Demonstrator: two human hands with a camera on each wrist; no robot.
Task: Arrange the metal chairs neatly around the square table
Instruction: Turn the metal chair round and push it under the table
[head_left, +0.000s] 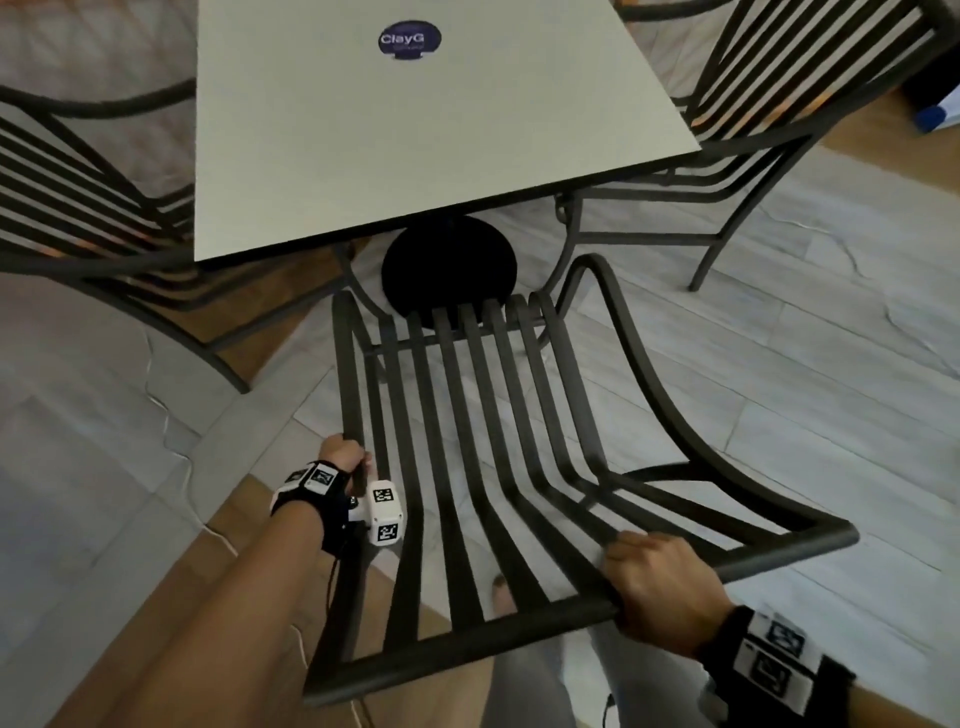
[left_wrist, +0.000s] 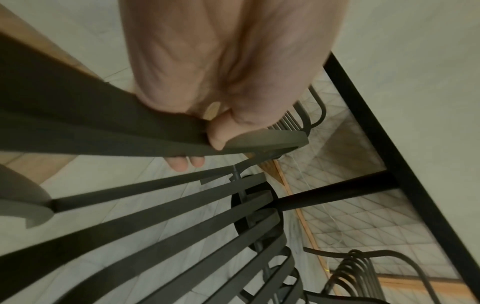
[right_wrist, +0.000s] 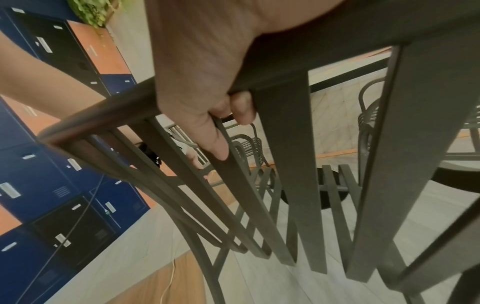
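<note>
A dark metal slatted chair (head_left: 483, 441) stands in front of me, its seat front pointing at the square white table (head_left: 415, 130). My left hand (head_left: 345, 460) grips the chair's left armrest; in the left wrist view the fingers (left_wrist: 182, 162) curl under that flat armrest (left_wrist: 130, 123). My right hand (head_left: 657, 587) grips the round top rail (head_left: 467, 634) of the chair back; in the right wrist view the thumb (right_wrist: 215, 142) lies down a slat (right_wrist: 288, 164). The chair's seat front sits just short of the table's near edge.
Two more metal chairs stand at the table, one on the left (head_left: 88, 208) and one on the right (head_left: 753, 130). The table's black round base (head_left: 449, 265) lies under its near edge. Blue and orange lockers (right_wrist: 52, 164) line one side. A thin cable (right_wrist: 168, 277) lies on the floor.
</note>
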